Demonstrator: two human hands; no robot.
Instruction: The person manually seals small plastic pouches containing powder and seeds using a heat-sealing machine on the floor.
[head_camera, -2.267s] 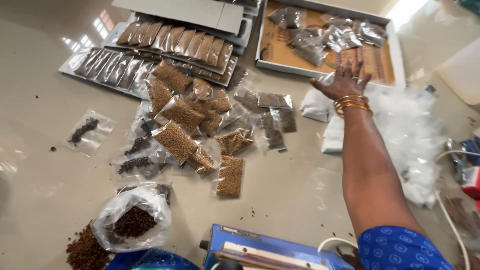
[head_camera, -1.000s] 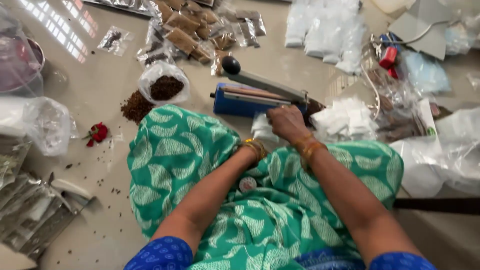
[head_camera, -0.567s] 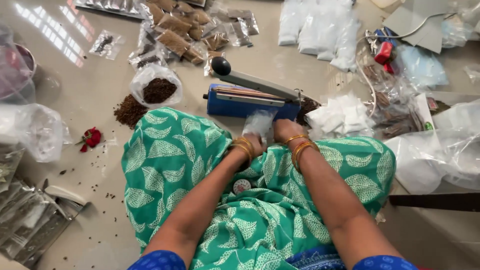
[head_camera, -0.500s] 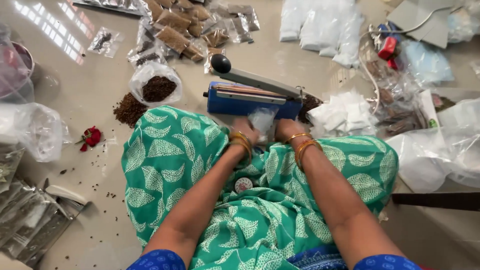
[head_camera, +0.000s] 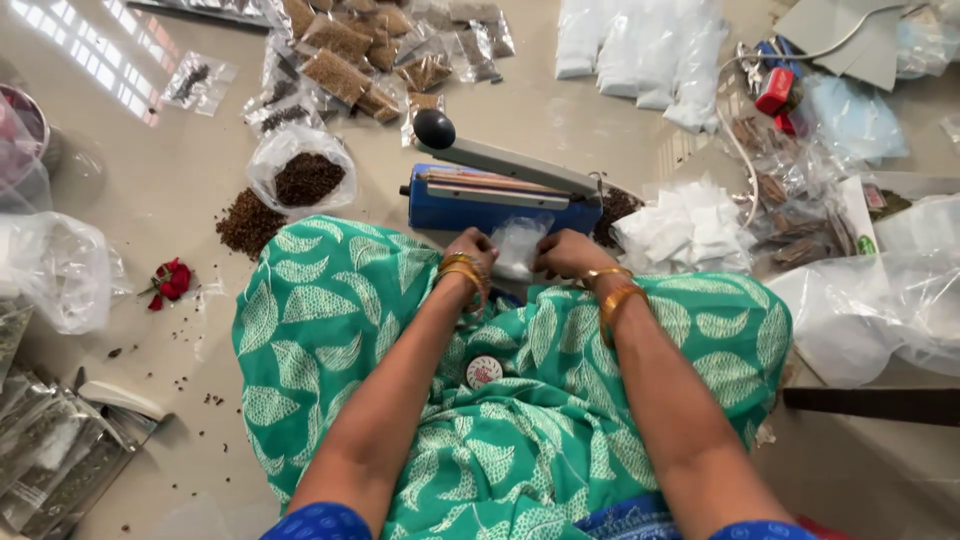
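Both my hands hold a small clear plastic pouch over my lap, just in front of a blue heat sealer. My left hand grips the pouch's left edge and my right hand its right edge. The sealer's grey arm with a black knob is raised. My lap is covered by green leaf-patterned cloth. What is inside the pouch cannot be made out.
An open bag of dark seeds and a loose seed heap lie left of the sealer. Filled packets lie beyond. A pile of empty white pouches sits at right, clear bags and a red flower at left.
My right arm came back from the far tray. Both hands now meet at the pouch in front of the sealer, and they have moved slightly closer to it.
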